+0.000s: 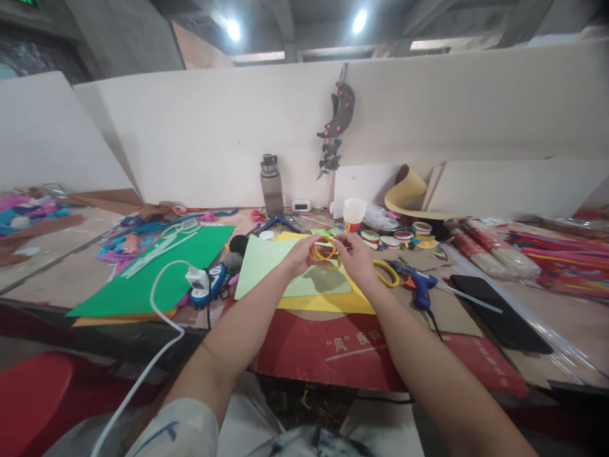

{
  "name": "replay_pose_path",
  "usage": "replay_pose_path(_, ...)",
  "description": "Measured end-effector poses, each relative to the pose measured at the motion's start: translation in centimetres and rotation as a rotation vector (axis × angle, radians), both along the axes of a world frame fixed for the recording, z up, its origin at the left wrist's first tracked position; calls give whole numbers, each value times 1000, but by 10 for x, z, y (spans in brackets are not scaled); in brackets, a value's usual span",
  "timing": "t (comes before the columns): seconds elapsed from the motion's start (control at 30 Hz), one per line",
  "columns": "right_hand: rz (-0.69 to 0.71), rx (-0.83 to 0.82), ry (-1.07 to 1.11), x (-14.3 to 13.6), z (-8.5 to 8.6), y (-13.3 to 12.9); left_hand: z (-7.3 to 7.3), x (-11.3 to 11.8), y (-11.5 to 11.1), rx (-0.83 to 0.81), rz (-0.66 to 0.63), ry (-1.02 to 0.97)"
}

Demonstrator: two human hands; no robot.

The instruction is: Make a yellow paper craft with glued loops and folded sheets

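Observation:
A thin yellow ring (324, 257) is held upright between my two hands, over the light green sheet (266, 266). My left hand (302, 254) pinches its left side, and my right hand (354, 255) grips its right side with the fingertips. Beneath the green sheet lies a yellow sheet (328, 303). Another yellow ring (387, 273) rests just right of my right hand, beside a blue glue gun (421, 281).
A black phone (499, 312) lies at the right. At the left are a green sheet (157, 276) and a white plug (197, 278) with a cable. Behind stand a bottle (271, 187) and a paper cup (354, 214).

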State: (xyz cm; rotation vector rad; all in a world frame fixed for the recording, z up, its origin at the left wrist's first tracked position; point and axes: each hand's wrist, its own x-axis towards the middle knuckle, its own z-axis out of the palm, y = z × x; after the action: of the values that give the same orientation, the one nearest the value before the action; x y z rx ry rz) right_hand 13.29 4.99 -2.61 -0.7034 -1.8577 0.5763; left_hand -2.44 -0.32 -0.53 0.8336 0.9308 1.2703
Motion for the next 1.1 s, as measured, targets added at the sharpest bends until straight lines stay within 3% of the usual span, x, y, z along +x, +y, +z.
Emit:
replay_pose_path(0.27,208,223,-168,-3,0,-4,-2,-5,3,-27,74,-53)
replay_pose_path(0.57,172,305,-304,-5,-4,-5,2,0,0,-75,84,2)
replay_pose_path(0.97,114,383,-476,-3,-5,-10,-4,-7,3,-209,-29,37)
replay_pose_path(1.1,120,367,-489,-5,-8,-10,-8,-10,7,-187,0,22)
